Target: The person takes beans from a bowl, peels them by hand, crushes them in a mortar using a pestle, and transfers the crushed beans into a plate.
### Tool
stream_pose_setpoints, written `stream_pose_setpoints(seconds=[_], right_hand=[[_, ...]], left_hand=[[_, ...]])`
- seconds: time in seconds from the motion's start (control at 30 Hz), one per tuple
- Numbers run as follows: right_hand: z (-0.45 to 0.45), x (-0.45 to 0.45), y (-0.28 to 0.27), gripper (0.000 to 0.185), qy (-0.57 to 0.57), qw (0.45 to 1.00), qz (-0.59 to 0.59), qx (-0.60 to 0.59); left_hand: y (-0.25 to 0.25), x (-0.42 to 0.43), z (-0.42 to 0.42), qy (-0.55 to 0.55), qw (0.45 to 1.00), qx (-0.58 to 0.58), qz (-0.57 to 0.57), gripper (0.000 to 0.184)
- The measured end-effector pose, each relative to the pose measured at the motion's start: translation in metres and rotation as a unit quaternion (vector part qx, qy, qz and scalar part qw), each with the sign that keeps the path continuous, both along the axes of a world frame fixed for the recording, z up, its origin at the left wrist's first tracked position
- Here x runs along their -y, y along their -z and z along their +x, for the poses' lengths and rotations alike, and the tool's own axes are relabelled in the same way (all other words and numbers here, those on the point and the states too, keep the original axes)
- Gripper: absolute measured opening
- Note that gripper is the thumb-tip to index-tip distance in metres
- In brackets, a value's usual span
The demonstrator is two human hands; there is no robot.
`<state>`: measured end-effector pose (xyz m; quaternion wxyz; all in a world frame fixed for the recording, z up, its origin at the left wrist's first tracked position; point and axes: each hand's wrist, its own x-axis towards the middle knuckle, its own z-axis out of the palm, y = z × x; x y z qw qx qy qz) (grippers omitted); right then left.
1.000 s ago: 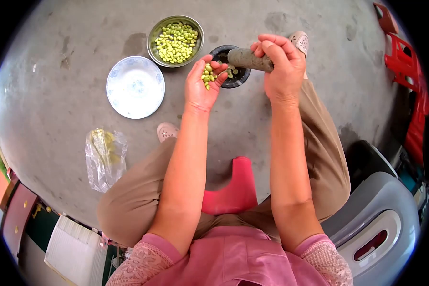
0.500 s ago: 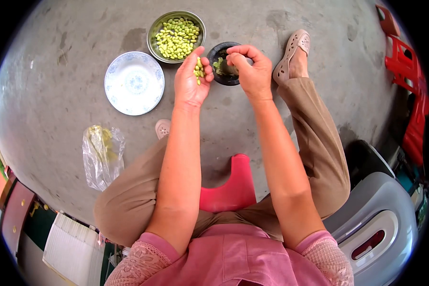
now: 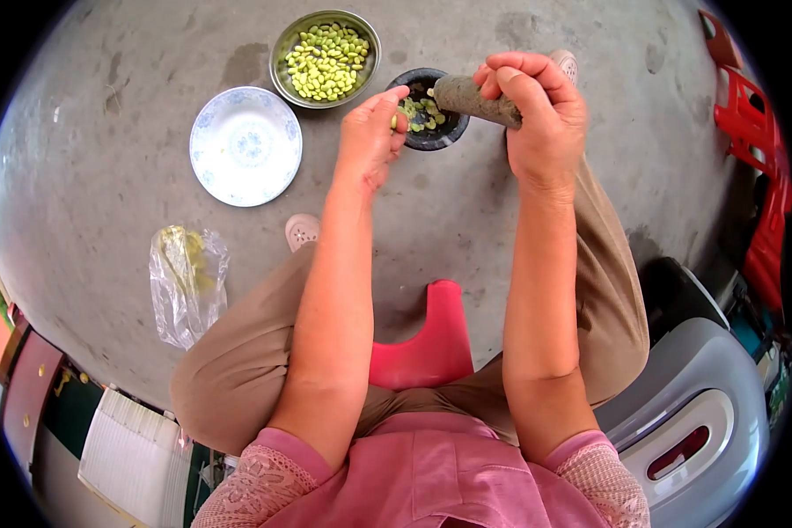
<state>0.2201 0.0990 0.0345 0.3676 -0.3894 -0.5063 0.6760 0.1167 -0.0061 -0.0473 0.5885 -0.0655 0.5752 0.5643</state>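
Observation:
My right hand (image 3: pixel 544 119) is wrapped round a grey stone pestle (image 3: pixel 471 99), which is lifted and tilted with its thick end over the rim of a dark mortar (image 3: pixel 453 134). Broken green bean pieces (image 3: pixel 422 113) lie inside the mortar. At the mortar's left edge, my left hand (image 3: pixel 367 139) is curled closed, with a few green beans (image 3: pixel 399 122) showing at its fingers; the rest of its contents is hidden. A metal bowl (image 3: pixel 279 72) of whole green beans stands beyond my left hand. Left of that hand lies a white plate with blue patterns (image 3: pixel 246 150).
A clear plastic bag (image 3: pixel 187 286) with yellowish contents lies on the concrete floor at the left. A pink stool (image 3: pixel 431 348) is between my legs. Red plastic chairs (image 3: pixel 748 123) stand at the far right, and a grey plastic stool (image 3: pixel 704 405) is near my right side.
The pestle has come up out of the mortar as my right hand moved right and tilted it. My left hand has turned and moved toward the mortar, showing fewer beans.

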Motion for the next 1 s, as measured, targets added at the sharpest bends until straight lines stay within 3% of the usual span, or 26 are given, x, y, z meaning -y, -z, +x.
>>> stream_pose_setpoints(seconds=[0.2, 0.37, 0.43, 0.63, 0.7, 0.87, 1.0], right_hand=[[-0.009, 0.005, -0.017, 0.010, 0.002, 0.999, 0.036, 0.007], [-0.012, 0.020, 0.071, 0.010, -0.017, 0.995, 0.010, 0.097], [-0.012, 0.011, 0.071, 0.010, 0.001, 0.997, -0.045, 0.061], [0.009, 0.003, 0.045, 0.011, 0.037, 0.994, -0.095, -0.046], [0.009, -0.003, 0.028, 0.012, 0.023, 0.995, -0.058, -0.073], [0.001, -0.009, -0.003, 0.011, 0.006, 0.999, 0.003, -0.034], [0.001, -0.006, -0.010, 0.011, 0.000, 1.000, 0.021, -0.008]], left_hand=[[0.010, 0.005, -0.013, -0.160, 0.969, 0.154, 0.109, 0.024], [0.014, 0.006, -0.014, -0.206, 0.952, 0.202, 0.106, 0.023], [0.011, 0.003, -0.012, -0.209, 0.957, 0.177, 0.098, 0.022], [0.007, 0.004, -0.008, -0.122, 0.977, 0.136, 0.107, 0.023], [0.003, 0.003, -0.007, -0.016, 0.997, 0.035, 0.074, 0.023], [-0.005, -0.005, 0.003, 0.089, 0.995, -0.033, -0.013, 0.036], [-0.004, -0.005, 0.006, 0.072, 0.996, -0.057, -0.024, 0.036]])
